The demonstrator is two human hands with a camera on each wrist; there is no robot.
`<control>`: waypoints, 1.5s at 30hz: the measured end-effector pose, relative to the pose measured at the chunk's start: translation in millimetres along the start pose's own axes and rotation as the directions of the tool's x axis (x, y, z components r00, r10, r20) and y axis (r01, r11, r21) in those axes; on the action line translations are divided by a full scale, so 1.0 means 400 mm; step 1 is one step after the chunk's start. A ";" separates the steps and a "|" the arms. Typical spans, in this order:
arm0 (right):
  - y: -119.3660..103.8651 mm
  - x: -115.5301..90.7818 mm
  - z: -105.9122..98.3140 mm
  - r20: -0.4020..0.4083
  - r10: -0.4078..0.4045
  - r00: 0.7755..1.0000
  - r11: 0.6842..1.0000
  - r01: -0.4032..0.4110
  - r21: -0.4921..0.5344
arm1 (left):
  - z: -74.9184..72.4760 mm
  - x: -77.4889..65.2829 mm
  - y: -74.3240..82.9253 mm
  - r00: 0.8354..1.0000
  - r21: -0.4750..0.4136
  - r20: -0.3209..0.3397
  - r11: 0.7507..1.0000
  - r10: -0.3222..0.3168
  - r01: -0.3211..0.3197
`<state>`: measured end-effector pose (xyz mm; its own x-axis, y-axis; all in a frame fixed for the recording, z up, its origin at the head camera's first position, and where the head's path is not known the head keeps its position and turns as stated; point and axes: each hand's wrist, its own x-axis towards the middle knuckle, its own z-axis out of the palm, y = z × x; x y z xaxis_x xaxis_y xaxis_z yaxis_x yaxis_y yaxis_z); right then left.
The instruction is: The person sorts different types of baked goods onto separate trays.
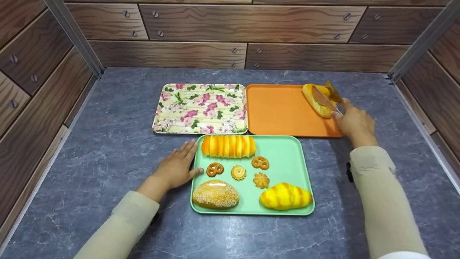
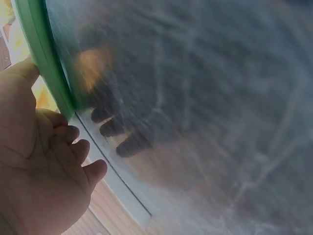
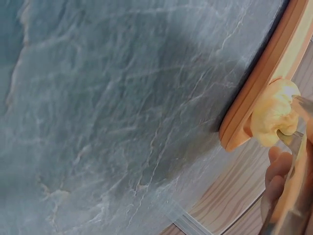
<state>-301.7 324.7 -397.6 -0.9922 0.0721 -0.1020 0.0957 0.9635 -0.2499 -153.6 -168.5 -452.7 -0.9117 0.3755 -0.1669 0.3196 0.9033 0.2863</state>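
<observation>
My right hand (image 1: pixel 356 124) holds metal bread tongs (image 1: pixel 334 92) over the right end of the orange tray (image 1: pixel 276 111). The tongs' flat blades lie over and beside a long golden bread (image 1: pixel 316 106); in the right wrist view the blade tips are right at the bread (image 3: pixel 275 112). My left hand (image 1: pixel 174 167) rests at the left edge of the green tray (image 1: pixel 284 151), fingers extended and thumb over the rim. On that tray lie a ridged loaf (image 1: pixel 228 146), a sugared bun (image 1: pixel 215 194), a yellow croissant-shaped bread (image 1: pixel 285 196), two pretzels (image 1: pixel 260 163) and two cookies (image 1: pixel 238 172).
A floral tray (image 1: pixel 201 108) stands at the back, left of the orange one, their edges side by side. The green tray sits in front of both. Wood-patterned walls (image 1: pixel 201 23) enclose the grey marbled table (image 1: pixel 118 108) at the back and sides.
</observation>
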 end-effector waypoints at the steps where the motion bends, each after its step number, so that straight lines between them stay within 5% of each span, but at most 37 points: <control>1: 0.000 -0.001 0.000 -0.001 0.002 1.000 1.000 -0.002 0.000 | 0.000 0.000 0.000 1.000 0.000 0.000 1.000 0.000 0.000; 25: -0.013 -0.008 0.015 -0.091 -0.093 0.991 0.986 0.079 -0.148 | 0.002 -0.001 0.000 1.000 -0.001 -0.019 1.000 0.012 -0.012; 45: -0.045 -0.057 -0.020 -0.146 -0.156 0.977 0.987 0.148 -0.066 | 0.001 0.002 0.001 1.000 -0.005 -0.002 1.000 0.000 0.000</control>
<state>-281.5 307.6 -383.2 -0.9959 -0.0425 0.0802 -0.0577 0.9784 -0.1986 -154.0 -167.8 -453.0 -0.9121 0.3755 -0.1648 0.3187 0.9020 0.2912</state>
